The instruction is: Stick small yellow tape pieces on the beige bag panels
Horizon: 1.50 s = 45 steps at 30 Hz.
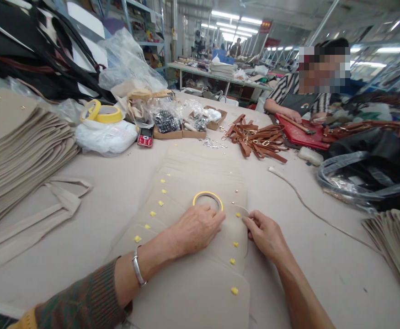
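Overlapping beige panels (193,283) run up the middle of the table, with small yellow tape pieces (234,290) along both sides. My left hand (200,228) lies over the panels, its fingers closed on the near edge of a yellow tape roll (208,195). At the right edge of the stack, my right hand (263,232) pinches the lifted corner of one panel, beside a yellow piece. Metal studs (237,191) show on panels farther up.
Beige panel piles stand at left (24,146) and right (397,242). Brown straps (254,137), a red phone (145,137), boxed hardware (194,134) and tape rolls (109,114) lie beyond. A person (302,93) works over a red item at far right.
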Each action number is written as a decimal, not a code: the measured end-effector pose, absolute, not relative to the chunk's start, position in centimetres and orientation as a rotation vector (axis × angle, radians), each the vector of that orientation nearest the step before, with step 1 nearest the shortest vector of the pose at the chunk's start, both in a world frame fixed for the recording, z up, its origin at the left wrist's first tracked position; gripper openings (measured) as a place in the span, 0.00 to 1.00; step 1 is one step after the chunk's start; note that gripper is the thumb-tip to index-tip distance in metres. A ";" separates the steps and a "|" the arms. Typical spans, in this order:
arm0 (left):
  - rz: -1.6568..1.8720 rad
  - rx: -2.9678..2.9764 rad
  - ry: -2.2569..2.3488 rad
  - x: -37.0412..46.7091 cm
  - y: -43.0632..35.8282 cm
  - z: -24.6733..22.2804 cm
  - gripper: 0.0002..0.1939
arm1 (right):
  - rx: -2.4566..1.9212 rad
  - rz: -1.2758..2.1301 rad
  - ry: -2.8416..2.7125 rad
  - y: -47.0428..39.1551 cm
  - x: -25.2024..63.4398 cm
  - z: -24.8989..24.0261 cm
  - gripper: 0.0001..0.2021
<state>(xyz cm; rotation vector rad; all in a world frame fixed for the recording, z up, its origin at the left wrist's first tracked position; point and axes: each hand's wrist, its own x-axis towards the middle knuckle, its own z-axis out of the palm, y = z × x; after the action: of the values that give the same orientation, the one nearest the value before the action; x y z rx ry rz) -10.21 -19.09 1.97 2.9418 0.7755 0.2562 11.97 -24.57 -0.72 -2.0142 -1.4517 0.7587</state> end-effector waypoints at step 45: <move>0.577 2.606 0.722 -10.4 -19.7 2.6 0.06 | -1.419 -0.015 -1.867 -26.3 6.2 2.4 0.07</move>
<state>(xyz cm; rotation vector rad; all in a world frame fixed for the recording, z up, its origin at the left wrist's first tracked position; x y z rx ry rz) -10.37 -19.71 2.60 2.6058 0.7217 0.5768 6.22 -26.33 2.36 -1.4195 -1.8674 -0.0152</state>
